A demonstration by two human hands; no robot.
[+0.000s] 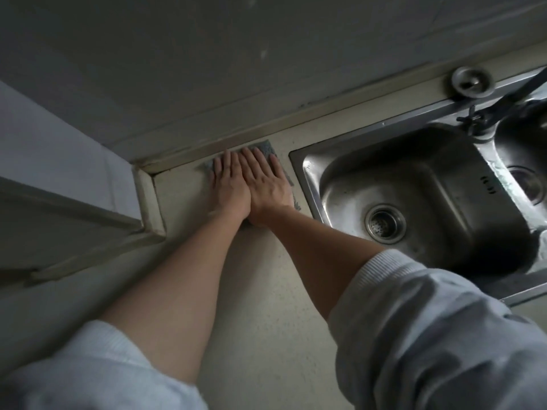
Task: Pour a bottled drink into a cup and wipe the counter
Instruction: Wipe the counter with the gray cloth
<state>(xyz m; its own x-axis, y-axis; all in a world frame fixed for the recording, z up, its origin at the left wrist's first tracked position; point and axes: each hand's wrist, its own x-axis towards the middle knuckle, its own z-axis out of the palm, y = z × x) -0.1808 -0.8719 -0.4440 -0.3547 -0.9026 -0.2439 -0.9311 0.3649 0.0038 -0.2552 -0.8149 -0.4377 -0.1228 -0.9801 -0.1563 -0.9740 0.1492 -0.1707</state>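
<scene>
Grey cloth [268, 150] flat on the desk [251, 291], beside the steel sink [414, 184], under left hand [229, 187] and right hand [268, 187], each grip spread flat, pressing, grasping nothing

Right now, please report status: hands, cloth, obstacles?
Left hand and right hand flat, side by side on grey cloth. Cloth at counter's back edge. Sink close right.

Both hands lie flat, fingers straight, side by side and touching on a grey cloth [268, 150] spread on the counter [266, 291]. The left hand [229, 184] is farther from the sink [414, 184]; the right hand [268, 184] is nearer it. The cloth lies just beside the sink's rim, its far edge against the backsplash ledge [266, 125]. Pale sleeves [414, 321] are pushed up both forearms.
</scene>
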